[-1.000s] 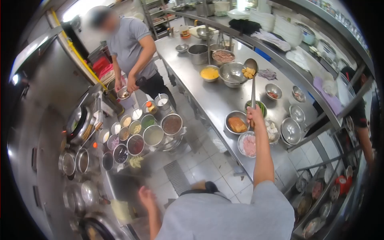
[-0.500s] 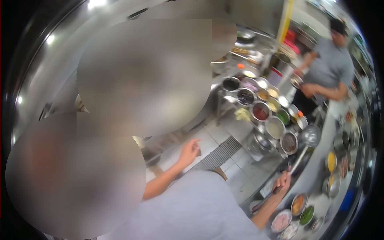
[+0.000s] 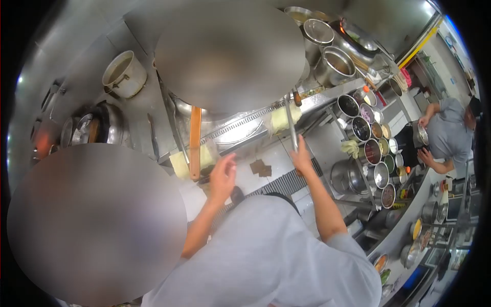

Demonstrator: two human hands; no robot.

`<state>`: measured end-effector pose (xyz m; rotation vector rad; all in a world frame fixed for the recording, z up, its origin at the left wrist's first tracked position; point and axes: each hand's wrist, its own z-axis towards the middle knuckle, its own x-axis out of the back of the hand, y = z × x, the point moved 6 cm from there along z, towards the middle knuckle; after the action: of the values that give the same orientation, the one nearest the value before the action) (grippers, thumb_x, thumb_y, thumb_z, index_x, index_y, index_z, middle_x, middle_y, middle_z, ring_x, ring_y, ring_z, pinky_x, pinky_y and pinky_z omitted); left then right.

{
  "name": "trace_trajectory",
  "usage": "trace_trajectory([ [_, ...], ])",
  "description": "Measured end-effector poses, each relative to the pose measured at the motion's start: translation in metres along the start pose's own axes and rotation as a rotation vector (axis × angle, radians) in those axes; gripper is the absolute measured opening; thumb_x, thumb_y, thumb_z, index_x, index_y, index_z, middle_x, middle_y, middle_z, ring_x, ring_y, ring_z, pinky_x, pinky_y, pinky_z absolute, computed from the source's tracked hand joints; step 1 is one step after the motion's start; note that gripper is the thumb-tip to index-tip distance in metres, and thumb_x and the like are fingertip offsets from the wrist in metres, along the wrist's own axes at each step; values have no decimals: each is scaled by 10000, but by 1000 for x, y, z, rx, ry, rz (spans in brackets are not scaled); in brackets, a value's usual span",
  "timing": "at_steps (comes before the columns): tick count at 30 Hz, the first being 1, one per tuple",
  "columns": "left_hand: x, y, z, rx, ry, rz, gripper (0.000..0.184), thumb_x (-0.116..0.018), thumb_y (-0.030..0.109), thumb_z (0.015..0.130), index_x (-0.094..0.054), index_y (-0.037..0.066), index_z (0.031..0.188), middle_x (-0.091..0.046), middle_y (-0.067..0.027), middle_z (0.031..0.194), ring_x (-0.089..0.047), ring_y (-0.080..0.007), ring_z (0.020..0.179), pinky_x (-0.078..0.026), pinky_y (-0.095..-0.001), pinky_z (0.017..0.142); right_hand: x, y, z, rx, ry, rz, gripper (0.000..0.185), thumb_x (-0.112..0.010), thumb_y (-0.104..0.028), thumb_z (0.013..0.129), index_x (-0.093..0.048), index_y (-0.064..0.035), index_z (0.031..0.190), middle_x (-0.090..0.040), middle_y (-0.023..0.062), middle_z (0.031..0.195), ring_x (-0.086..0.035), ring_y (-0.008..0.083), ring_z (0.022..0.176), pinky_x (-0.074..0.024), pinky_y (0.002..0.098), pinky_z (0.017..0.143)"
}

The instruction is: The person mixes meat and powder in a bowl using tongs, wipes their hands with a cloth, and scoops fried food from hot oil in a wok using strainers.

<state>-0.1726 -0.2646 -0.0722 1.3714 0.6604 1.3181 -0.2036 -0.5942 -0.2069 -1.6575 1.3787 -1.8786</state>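
Note:
My right hand (image 3: 302, 157) is closed around the metal handle of a ladle (image 3: 292, 125), which slants up toward the stove; a blurred patch hides its upper end. My left hand (image 3: 223, 178) is empty, with loosely bent fingers apart, just right of an orange-brown wooden handle (image 3: 195, 143). That handle points toward me over the stove's front edge, and what it belongs to is mostly hidden by blur. Beneath it lies a pale yellow folded cloth (image 3: 179, 165). Another folded cloth (image 3: 286, 118) sits beside the ladle.
Metal pots of sauces and ingredients (image 3: 373, 147) crowd a rack at right. Behind it, a co-worker (image 3: 450, 134) holds a small bowl. A white pot (image 3: 124, 74) stands on the steel surface at left. Stockpots (image 3: 335, 66) stand at the back. A counter with bowls runs along the right.
My view and body have turned left toward the stove. My right hand has carried the ladle from the right-hand counter to the stove's front. My left hand now is close to the wooden handle.

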Motion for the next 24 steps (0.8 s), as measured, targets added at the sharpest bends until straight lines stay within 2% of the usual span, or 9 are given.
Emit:
trace_trajectory([
  [4, 53, -30, 8, 0, 160, 19, 344, -561, 28, 888, -552, 35, 1231, -603, -70, 928, -581, -152, 825, -478, -276, 737, -75, -12, 30, -189, 57, -111, 775, -624, -245, 871, -183, -82, 1487, -629, 269, 990, -624, 407, 884, -466, 477, 832],
  [7, 81, -46, 10, 115, 217, -42, 327, -557, 42, 902, -548, 20, 1228, -605, -75, 958, -584, -160, 872, -475, -283, 791, -121, -6, 47, -320, -89, 587, 600, -483, -404, 953, -309, -112, 1447, -661, 158, 914, -650, 268, 821, -557, 396, 639],
  [10, 95, -46, 8, 137, 330, 46, 325, -558, 50, 905, -544, 14, 1228, -606, -79, 980, -583, -164, 894, -468, -289, 812, -123, 50, 88, -433, -28, 754, 563, -519, -455, 927, -385, -86, 1330, -595, 107, 862, -611, 235, 747, -564, 390, 634],
  [11, 96, -41, 8, 93, 348, 119, 336, -540, 29, 904, -527, 17, 1240, -568, -56, 927, -535, -114, 802, -445, -241, 696, -123, 71, 98, -491, 64, 802, 453, -540, -421, 922, -433, -88, 1211, -597, 125, 879, -610, 241, 730, -562, 406, 615],
  [15, 93, -31, -2, 142, 448, 230, 338, -539, -4, 896, -524, 0, 1234, -561, -53, 913, -542, -114, 800, -455, -253, 684, -154, 179, 154, -763, -88, 944, 428, -555, -328, 912, -405, -110, 1249, -570, 104, 798, -590, 266, 668, -547, 489, 592],
  [16, 91, -24, -5, 128, 483, 263, 338, -539, -4, 896, -524, 0, 1234, -561, -53, 913, -542, -114, 800, -455, -253, 684, -164, 201, 167, -769, -153, 940, 556, -552, -313, 909, -307, -120, 1369, -509, 185, 1059, -582, 375, 894, -537, 539, 711],
  [18, 83, -20, -9, 190, 484, 295, 337, -543, -24, 885, -529, -1, 1221, -566, -61, 908, -558, -126, 787, -462, -262, 672, -169, 215, 179, -812, -82, 881, 554, -534, -333, 917, -299, -150, 1384, -478, 187, 1204, -537, 375, 1007, -498, 577, 804],
  [21, 72, -3, -10, 214, 455, 580, 344, -557, -41, 860, -544, 11, 1200, -574, -71, 900, -573, -142, 764, -468, -269, 643, -177, 207, 200, -864, -48, 928, 409, -502, -345, 925, -421, -157, 1279, -481, 126, 1198, -552, 295, 942, -440, 585, 886],
  [24, 66, 9, -7, 305, 462, 657, 253, -567, 2, 856, -583, 33, 1107, -585, -100, 863, -581, -222, 737, -475, -337, 635, -198, 223, 208, -917, -72, 1216, 410, -448, -349, 945, -428, -153, 1304, -482, 94, 1263, -487, 314, 1094, -347, 583, 997],
])
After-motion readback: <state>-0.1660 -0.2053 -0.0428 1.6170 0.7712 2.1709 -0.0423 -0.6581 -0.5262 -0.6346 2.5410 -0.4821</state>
